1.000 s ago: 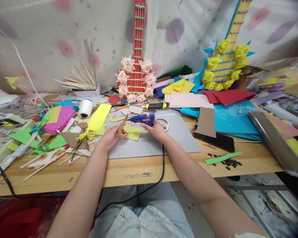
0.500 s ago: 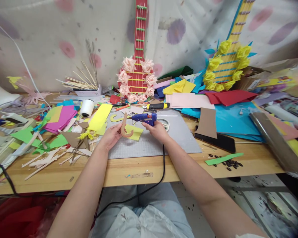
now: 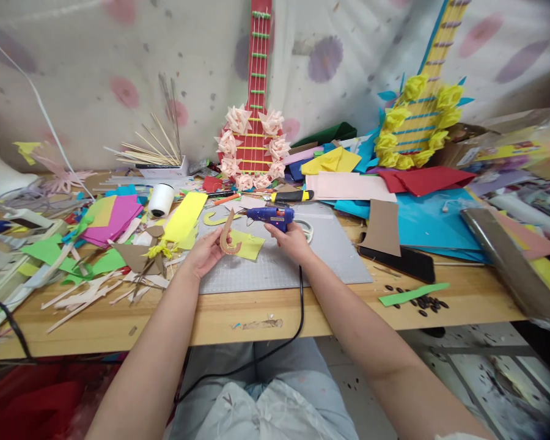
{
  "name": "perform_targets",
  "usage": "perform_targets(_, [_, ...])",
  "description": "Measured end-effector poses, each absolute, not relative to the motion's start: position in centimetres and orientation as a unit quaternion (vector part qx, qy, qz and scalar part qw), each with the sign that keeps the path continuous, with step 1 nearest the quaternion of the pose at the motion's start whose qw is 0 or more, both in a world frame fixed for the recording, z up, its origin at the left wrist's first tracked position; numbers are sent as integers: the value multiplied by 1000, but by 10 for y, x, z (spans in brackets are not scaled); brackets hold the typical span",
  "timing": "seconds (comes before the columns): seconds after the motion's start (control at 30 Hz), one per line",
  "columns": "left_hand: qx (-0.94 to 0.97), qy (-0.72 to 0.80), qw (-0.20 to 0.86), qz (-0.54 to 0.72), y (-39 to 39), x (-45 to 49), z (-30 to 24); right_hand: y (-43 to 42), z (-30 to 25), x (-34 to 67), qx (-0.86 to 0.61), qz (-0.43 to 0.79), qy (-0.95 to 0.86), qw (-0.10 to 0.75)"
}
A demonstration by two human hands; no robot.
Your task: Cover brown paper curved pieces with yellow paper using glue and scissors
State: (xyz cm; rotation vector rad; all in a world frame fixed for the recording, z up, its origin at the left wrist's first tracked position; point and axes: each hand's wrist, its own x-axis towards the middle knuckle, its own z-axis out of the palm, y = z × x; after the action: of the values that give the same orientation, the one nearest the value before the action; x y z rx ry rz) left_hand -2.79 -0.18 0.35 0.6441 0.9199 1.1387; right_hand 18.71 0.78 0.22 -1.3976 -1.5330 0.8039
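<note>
The left hand (image 3: 205, 253) has its fingers (image 3: 220, 239) closed on a brown cardboard hook cutout (image 3: 229, 236). It holds the piece upright just above the grey cutting mat (image 3: 311, 260), over a yellow paper scrap (image 3: 250, 245). The cutout's long axis runs nearly vertical, with the curl at the bottom and the straight tip pointing up and slightly right. The right hand (image 3: 294, 241) is wrapped around the grip of a blue hot glue gun (image 3: 269, 214). The gun's barrel lies level, with the nozzle aimed left at the cutout's upper tip, close beside it, though whether they touch cannot be told. The gun's black cord (image 3: 299, 305) drops over the edge of the wooden surface (image 3: 119, 321). The right hand therefore lies to the right of the cutout, and the left hand carries it. Compared with half a second ago, the gun sits a little higher and further right, and the cutout has shifted only slightly. A yellow hook cutout (image 3: 212, 218) lies on the mat behind the hands.
</note>
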Motion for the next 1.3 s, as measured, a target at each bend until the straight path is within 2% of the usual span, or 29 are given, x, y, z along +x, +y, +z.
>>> perform_targets(0.2, [275,410,704,511,-3,-27,6,5,1,185,-535,318,-667,410])
perform_targets(0.8, [285,403,702,514,0,-26,2,6,1,183,-525,317,-693,379])
perform_targets(1.3, [293,408,700,508,1,-28,-2,3,0,186,-453,340,-747,348])
